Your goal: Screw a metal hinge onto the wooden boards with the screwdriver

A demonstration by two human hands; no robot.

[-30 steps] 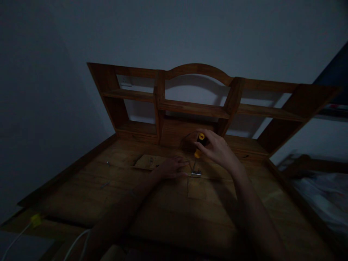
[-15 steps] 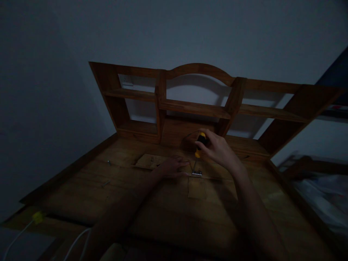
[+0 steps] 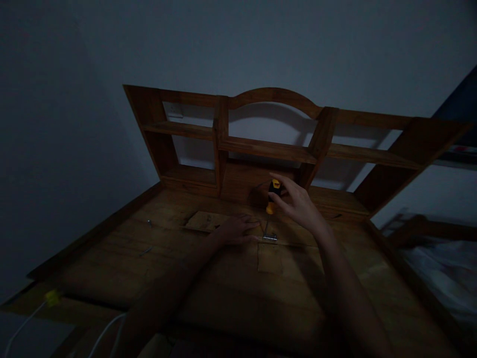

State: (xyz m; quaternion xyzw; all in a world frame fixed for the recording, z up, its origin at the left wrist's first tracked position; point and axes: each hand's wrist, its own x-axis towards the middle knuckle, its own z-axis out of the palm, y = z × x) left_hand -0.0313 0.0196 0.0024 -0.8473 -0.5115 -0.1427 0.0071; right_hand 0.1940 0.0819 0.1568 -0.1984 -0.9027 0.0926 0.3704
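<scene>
My right hand (image 3: 298, 203) is closed around the handle of a yellow and black screwdriver (image 3: 274, 193). The screwdriver leans slightly, its shaft pointing down to a small metal hinge (image 3: 270, 238) on the wooden desktop. My left hand (image 3: 238, 229) lies low and flat with fingers stretched toward the hinge, close beside the screwdriver tip. It partly covers the right end of a thin flat board (image 3: 203, 221). Just in front of the hinge is a small square flat piece (image 3: 270, 258). Dim light hides the exact contact at the tip.
A wooden shelf unit (image 3: 266, 145) stands along the back of the desktop (image 3: 219, 293). Loose at the left lie a small metal screw (image 3: 149, 222) and a thin metal piece (image 3: 146, 251). A yellow plug (image 3: 52, 298) with a white cable sits at the front left edge.
The fingers of my right hand have shifted and opened a little on the screwdriver handle, which has turned slightly. My left hand and the hinge stay in place.
</scene>
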